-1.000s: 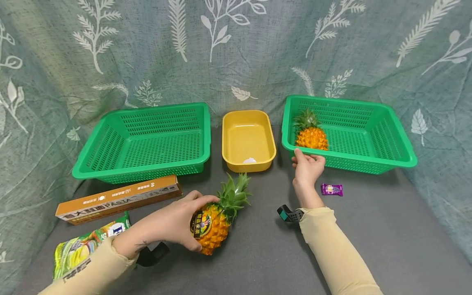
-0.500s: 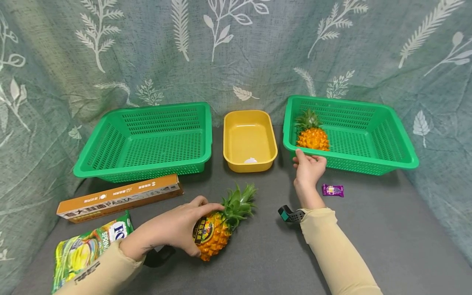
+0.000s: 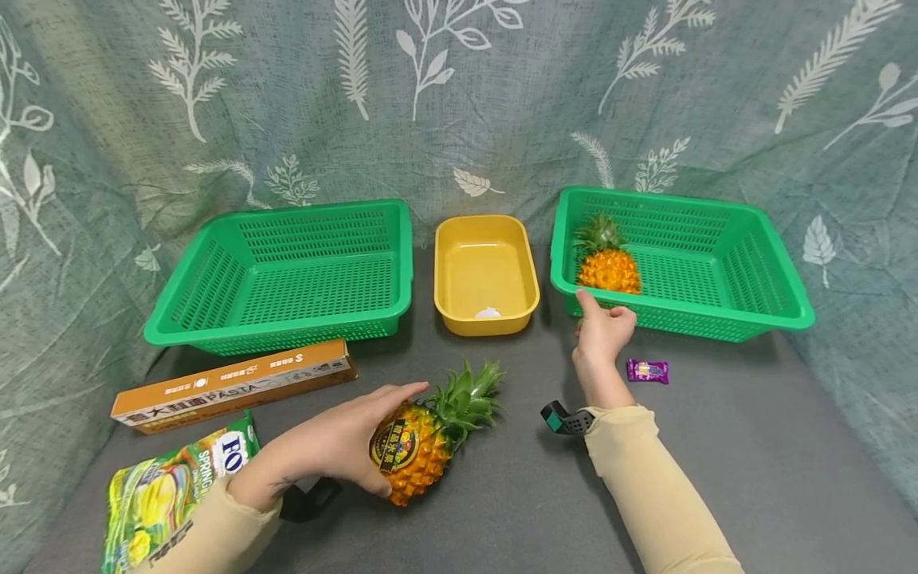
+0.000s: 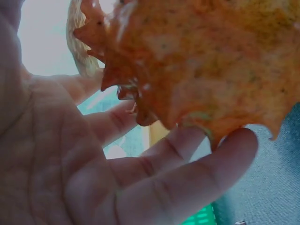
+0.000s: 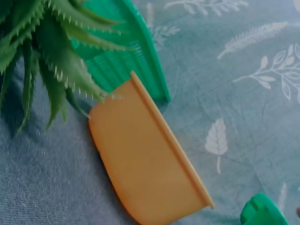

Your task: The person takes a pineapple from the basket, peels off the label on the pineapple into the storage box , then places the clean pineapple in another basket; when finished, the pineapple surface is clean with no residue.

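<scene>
In the head view my left hand [image 3: 351, 438] grips a small orange pineapple [image 3: 416, 462] with a round black label, thumb on its near side and fingers across the far side. Its green crown [image 3: 469, 402] points up and right. The left wrist view shows the fingers [image 4: 220, 173] against the fruit's spiky skin [image 4: 197, 61]. My right hand [image 3: 602, 327] is at the front left rim of the right green basket [image 3: 717, 307], thumb tip right at the rim, other fingers bent; whether it holds the rim I cannot tell. A second pineapple [image 3: 610, 269] lies in that basket.
Another green basket [image 3: 280, 323] stands back left, with a yellow tray [image 3: 488, 325] between the two. An orange pasta box [image 3: 229, 387] and a green snack bag [image 3: 165, 494] lie at left. A purple wrapped sweet [image 3: 648, 371] lies below the right basket.
The left hand and its pineapple have shifted slightly right and nearer, and the crown has swung further right. The right hand stays at the rim, its fingers tucked in a little more.
</scene>
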Available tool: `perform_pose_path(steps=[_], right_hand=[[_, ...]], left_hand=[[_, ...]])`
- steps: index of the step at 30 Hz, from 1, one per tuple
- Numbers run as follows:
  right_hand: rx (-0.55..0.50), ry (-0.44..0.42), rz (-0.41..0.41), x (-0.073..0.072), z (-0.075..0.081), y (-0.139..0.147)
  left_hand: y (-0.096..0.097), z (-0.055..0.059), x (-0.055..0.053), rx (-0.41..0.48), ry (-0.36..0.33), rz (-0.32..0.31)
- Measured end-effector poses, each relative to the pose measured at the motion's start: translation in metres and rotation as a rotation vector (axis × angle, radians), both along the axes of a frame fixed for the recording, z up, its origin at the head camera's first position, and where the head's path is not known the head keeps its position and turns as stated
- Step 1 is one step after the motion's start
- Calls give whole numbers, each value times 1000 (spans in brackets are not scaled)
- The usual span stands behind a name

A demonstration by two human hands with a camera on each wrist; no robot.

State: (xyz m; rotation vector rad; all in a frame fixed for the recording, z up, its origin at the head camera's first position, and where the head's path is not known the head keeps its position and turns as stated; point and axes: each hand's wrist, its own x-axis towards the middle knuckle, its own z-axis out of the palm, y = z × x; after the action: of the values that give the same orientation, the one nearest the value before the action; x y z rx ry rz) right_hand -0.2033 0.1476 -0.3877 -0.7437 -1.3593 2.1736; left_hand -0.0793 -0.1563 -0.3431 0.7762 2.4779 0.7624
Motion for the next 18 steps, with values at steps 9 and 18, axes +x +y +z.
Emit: perform_pose_path(steps=[9, 18], right_hand=[[139, 331, 192, 16, 18, -12], [1164, 446, 1197, 41, 38, -20]], left_hand=[[-6, -8, 10, 88, 45, 89], [-6, -18, 6, 203, 48, 108]])
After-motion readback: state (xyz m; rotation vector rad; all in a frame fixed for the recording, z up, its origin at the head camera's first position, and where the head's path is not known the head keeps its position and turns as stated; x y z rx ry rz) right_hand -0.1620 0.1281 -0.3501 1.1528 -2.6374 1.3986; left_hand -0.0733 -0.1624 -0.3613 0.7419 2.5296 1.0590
